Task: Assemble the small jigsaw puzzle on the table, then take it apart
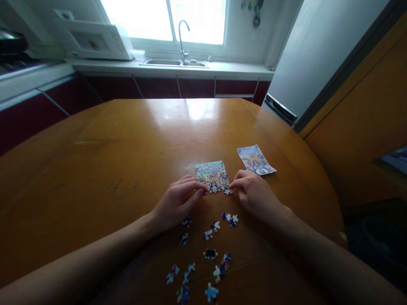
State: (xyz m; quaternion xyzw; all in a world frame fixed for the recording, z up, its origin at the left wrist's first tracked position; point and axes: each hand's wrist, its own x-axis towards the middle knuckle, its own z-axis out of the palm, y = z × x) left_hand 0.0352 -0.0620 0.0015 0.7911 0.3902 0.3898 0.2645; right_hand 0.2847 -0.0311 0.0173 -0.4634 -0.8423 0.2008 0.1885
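A partly assembled jigsaw puzzle [212,173] lies flat on the wooden table, its near edge uneven. My left hand [178,199] rests at its lower left corner, thumb and forefinger pinched together; whatever is between them is too small to make out. At the lower right corner is my right hand [256,195], fingers curled and closed, the tips against the puzzle's edge. Just below those fingertips lies a pale puzzle piece [228,192]. Nearer to me, several loose pieces are scattered, among them a dark one [210,254] and a light blue one [211,292].
A printed picture sheet [256,160] lies beyond my right hand on the round-edged table [127,140]. Behind stand a counter with a sink [165,62] and tap, and a white microwave [95,40]. A fridge [321,55] is at the right.
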